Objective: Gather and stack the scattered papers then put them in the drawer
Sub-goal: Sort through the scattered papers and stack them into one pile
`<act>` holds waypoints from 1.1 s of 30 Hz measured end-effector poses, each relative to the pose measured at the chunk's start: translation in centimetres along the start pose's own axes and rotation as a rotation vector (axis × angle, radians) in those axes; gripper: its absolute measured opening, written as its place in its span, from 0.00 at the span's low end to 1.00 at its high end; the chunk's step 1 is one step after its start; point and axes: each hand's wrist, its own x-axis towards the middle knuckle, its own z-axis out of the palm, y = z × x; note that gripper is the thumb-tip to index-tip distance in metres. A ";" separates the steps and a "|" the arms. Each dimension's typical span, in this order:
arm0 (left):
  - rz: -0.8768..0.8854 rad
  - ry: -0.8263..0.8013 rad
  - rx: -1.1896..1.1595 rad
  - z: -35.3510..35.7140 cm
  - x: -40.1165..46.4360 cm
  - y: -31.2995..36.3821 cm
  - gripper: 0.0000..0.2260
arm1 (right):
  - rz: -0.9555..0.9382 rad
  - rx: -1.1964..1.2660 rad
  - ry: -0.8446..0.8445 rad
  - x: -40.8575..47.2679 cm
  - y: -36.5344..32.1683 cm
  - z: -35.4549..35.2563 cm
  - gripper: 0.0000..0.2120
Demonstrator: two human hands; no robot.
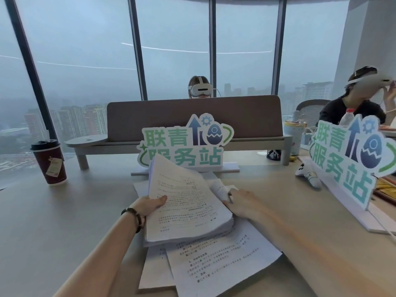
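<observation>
A person sits at a pale wooden desk (pixel 64 221), both bare forearms reaching forward. Between the hands is a thick stack of printed papers (pixel 184 211), lifted at its far edge so the top sheets tilt up toward the person. The left hand (pixel 150 205) grips the stack's left edge, thumb curled over the top page; a dark beaded bracelet (pixel 135 217) circles that wrist. The right hand (pixel 242 203) holds the right edge, fingers bent round the sheets (one fingertip seems wrapped in something white). Under and in front of the stack lie loose printed sheets (pixel 220 262), fanned out and overlapping at the near desk edge.

Behind the stack stands a green and blue cut-out sign (pixel 184 146), with a second sign (pixel 351 159) to the right. A dark red paper coffee cup (pixel 50 162) stands far left. A white controller (pixel 308 174) lies by the second sign. Beyond a brown desk divider (pixel 192 116), two people wear white headsets before tall grey windows.
</observation>
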 end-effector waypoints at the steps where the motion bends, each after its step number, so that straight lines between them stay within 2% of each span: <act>1: 0.005 -0.009 -0.010 0.1 -0.1 0.1 0.14 | 0.015 0.039 0.013 0.1 0.0 0.0 0.30; 6: 0.029 -0.020 -0.114 -0.7 -0.9 1.2 0.11 | 0.186 0.076 0.056 0.0 1.4 -0.1 0.42; 12: 0.005 0.022 -0.150 -3.0 -0.7 1.1 0.11 | 0.246 -0.057 -0.010 0.0 2.7 -1.2 0.46; 14: -0.021 0.029 -0.149 -3.2 -0.5 0.6 0.12 | 0.221 -0.029 -0.021 0.1 2.7 -1.3 0.46; 17: -0.037 0.030 -0.150 -3.2 0.0 0.0 0.15 | 0.195 0.062 -0.015 0.4 2.5 -1.4 0.40; 20: -0.036 0.012 -0.191 -2.8 0.2 0.0 0.13 | 0.162 0.205 -0.019 0.3 2.3 -1.8 0.35; 22: -0.038 -0.003 -0.214 -2.4 0.1 0.1 0.12 | 0.154 0.209 -0.004 -0.1 2.2 -2.0 0.34; 24: -0.038 -0.012 -0.232 -2.3 0.2 0.1 0.14 | 0.184 0.103 0.010 -0.6 2.1 -2.0 0.41; 27: -0.022 -0.012 -0.243 -2.3 -0.1 0.4 0.16 | 0.205 -0.040 -0.097 -1.0 1.6 -1.6 0.56; 29: -0.007 -0.015 -0.258 -2.6 -0.4 0.8 0.16 | 0.188 -0.064 -0.145 -0.8 1.5 -1.3 0.63; 33: 0.016 -0.023 -0.285 -3.4 -0.9 1.3 0.09 | 0.219 -0.020 -0.063 -0.6 2.0 -1.6 0.52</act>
